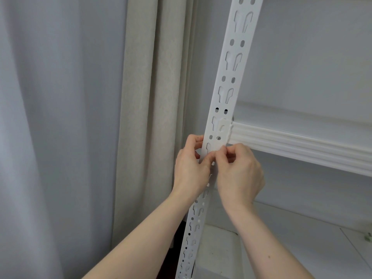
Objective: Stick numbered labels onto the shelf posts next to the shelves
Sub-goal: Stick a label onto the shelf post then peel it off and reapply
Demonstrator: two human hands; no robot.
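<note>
Where beam meets post (225, 81) | left hand (189, 168), right hand (239, 174) pinch something, unclear what

A white metal shelf post (221, 97) with keyhole slots and paired oval holes runs from the frame's 6 o'clock edge, leaning toward 1 o'clock. A white ribbed shelf beam (302, 146) hooks into it at mid-height and extends toward 3 o'clock. The label itself cannot be made out on the post just below that joint.
</note>
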